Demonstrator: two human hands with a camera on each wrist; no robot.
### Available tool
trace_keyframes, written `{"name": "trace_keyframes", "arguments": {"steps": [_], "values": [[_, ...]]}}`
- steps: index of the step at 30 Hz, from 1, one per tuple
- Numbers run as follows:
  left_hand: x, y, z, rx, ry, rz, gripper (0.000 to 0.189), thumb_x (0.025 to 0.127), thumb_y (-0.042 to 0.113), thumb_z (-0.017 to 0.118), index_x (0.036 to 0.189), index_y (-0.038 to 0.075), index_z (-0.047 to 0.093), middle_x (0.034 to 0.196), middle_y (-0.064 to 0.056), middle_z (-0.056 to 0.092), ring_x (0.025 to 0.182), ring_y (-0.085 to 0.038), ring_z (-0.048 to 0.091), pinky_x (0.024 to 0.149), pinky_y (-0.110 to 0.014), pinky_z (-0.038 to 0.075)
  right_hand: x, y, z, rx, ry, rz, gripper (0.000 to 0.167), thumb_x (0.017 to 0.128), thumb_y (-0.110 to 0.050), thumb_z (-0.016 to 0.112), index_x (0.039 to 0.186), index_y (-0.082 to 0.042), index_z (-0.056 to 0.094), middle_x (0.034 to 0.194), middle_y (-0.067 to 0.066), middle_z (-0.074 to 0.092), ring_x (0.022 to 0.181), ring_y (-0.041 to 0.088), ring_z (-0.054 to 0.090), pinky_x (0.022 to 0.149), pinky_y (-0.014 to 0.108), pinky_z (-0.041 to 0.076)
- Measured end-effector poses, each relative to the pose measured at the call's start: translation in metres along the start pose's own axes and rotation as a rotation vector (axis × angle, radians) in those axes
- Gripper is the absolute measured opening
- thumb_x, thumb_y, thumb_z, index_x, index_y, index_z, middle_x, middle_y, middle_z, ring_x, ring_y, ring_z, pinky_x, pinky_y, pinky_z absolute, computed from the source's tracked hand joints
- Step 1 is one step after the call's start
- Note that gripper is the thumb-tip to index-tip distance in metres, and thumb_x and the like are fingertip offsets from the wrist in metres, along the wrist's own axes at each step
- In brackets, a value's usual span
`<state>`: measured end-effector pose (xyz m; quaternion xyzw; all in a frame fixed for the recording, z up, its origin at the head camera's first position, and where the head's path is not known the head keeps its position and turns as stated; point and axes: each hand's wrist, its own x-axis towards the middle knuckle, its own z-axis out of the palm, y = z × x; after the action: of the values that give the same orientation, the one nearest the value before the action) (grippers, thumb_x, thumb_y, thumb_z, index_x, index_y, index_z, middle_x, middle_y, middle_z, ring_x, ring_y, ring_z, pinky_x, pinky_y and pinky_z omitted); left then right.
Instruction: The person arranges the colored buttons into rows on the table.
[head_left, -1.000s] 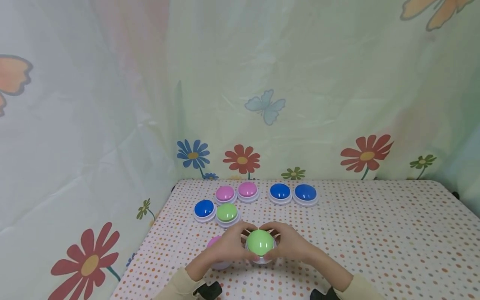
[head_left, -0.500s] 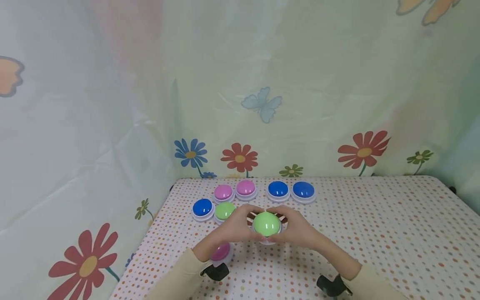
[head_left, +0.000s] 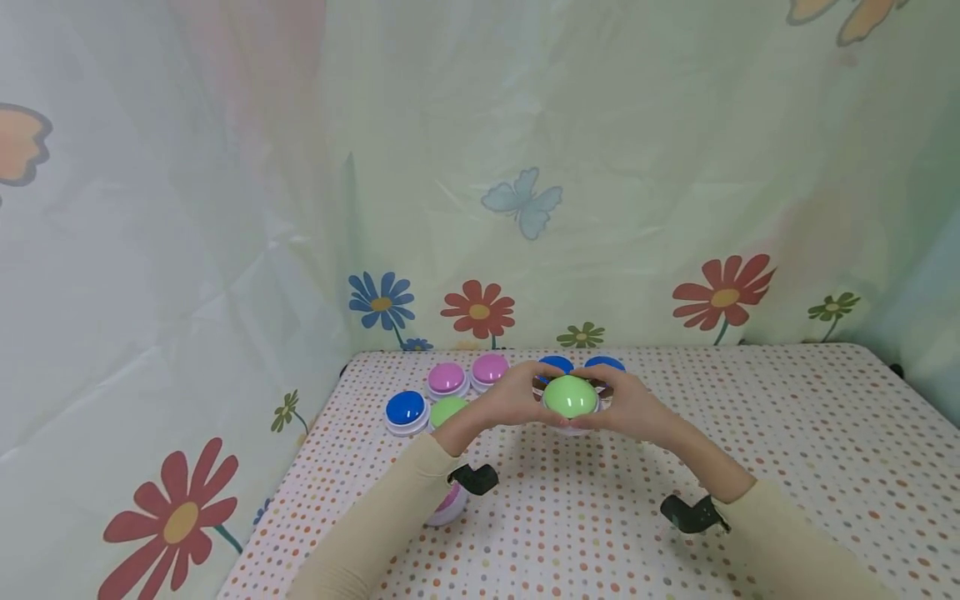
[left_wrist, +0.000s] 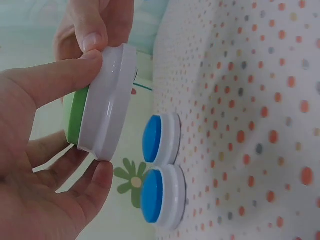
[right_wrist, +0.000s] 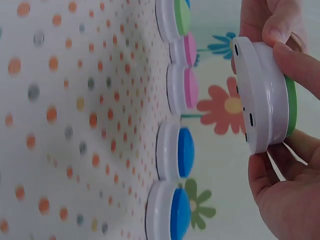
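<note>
A round push button point(head_left: 570, 397) with a green dome and white base is held in the air over the table, dome facing up. My left hand point(head_left: 513, 400) grips its left side, thumb on the near edge and fingers round the far edge. On the opposite side, my right hand point(head_left: 630, 406) holds it the same way, and the thumbs meet in front. The right wrist view shows small dark slots under the base point(right_wrist: 255, 95). Just beyond the hands, two blue buttons point(left_wrist: 161, 195) stand side by side on the table, partly hidden in the head view.
To the left stand two pink buttons point(head_left: 468, 375), a blue button point(head_left: 406, 408) and another green button point(head_left: 448, 410), partly covered by the left arm. A pink button point(head_left: 448, 507) sits nearer, below the left wrist. A dotted cloth point(head_left: 750, 450) covers the table; a flowered curtain point(head_left: 637, 208) hangs behind.
Both hands have lifted the green button and carried it forward and to the right, toward the two blue buttons. The buttons on the table have stayed in place.
</note>
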<state>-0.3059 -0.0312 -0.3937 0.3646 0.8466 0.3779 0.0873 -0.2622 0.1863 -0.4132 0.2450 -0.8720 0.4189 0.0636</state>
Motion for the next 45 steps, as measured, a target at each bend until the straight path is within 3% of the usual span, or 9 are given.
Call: {"name": "trace_keyframes", "arguments": {"steps": [7,13,19,26,33,39,45], "values": [[0.033,-0.002,0.003,-0.028,-0.031,0.024,0.062,0.075,0.021,0.086,0.130,0.009,0.059,0.117,0.005,0.059,0.101,-0.014,0.058,0.078,-0.021,0.051,0.007,0.017,-0.020,-0.035,0.015,0.013,0.068,0.077,-0.027,0.084,0.132,0.001,0.055,0.125,0.016,0.057,0.103,0.030,0.056,0.084,0.049,0.050],[0.058,-0.003,0.005,-0.073,-0.056,-0.008,0.068,0.075,0.020,0.086,0.135,0.009,0.056,0.120,0.004,0.058,0.099,-0.010,0.057,0.078,-0.020,0.051,0.011,0.026,-0.038,-0.053,0.001,0.046,0.070,0.078,-0.031,0.083,0.133,0.001,0.053,0.126,0.017,0.056,0.106,0.032,0.054,0.084,0.047,0.049],[0.079,0.002,0.010,-0.119,-0.038,-0.009,0.065,0.075,0.012,0.085,0.133,0.006,0.057,0.121,0.003,0.059,0.102,-0.008,0.056,0.082,-0.018,0.048,0.015,0.039,-0.054,-0.070,-0.006,0.083,0.072,0.080,-0.033,0.081,0.135,0.001,0.051,0.128,0.019,0.055,0.109,0.034,0.053,0.087,0.048,0.048],[0.100,0.004,0.019,-0.132,-0.012,-0.053,0.067,0.077,0.013,0.084,0.136,0.005,0.054,0.129,-0.001,0.058,0.104,-0.012,0.058,0.078,-0.018,0.050,0.018,0.051,-0.068,-0.089,-0.006,0.129,0.077,0.082,-0.035,0.079,0.138,0.006,0.045,0.132,0.024,0.051,0.113,0.040,0.052,0.086,0.052,0.049],[0.118,-0.001,0.031,-0.143,-0.008,-0.091,0.063,0.078,0.016,0.083,0.134,0.009,0.057,0.125,0.004,0.058,0.103,-0.009,0.057,0.076,-0.019,0.050,0.017,0.064,-0.075,-0.090,-0.006,0.191,0.080,0.082,-0.040,0.078,0.139,0.004,0.044,0.134,0.026,0.049,0.115,0.044,0.050,0.082,0.050,0.051],[0.132,0.009,0.037,-0.102,-0.028,-0.142,0.056,0.077,0.017,0.084,0.128,0.011,0.062,0.121,0.005,0.062,0.100,-0.006,0.058,0.077,-0.020,0.049,0.013,0.069,-0.084,-0.095,-0.020,0.214,0.081,0.084,-0.039,0.076,0.140,0.008,0.042,0.134,0.029,0.048,0.115,0.047,0.049,0.081,0.051,0.051],[0.140,0.013,0.040,-0.134,-0.047,-0.175,0.055,0.076,0.011,0.083,0.127,0.009,0.063,0.119,0.003,0.064,0.098,-0.007,0.058,0.077,-0.021,0.049,0.014,0.081,-0.089,-0.110,-0.021,0.230,0.083,0.083,-0.040,0.076,0.139,0.009,0.041,0.132,0.029,0.049,0.113,0.045,0.050,0.081,0.048,0.052]]}}
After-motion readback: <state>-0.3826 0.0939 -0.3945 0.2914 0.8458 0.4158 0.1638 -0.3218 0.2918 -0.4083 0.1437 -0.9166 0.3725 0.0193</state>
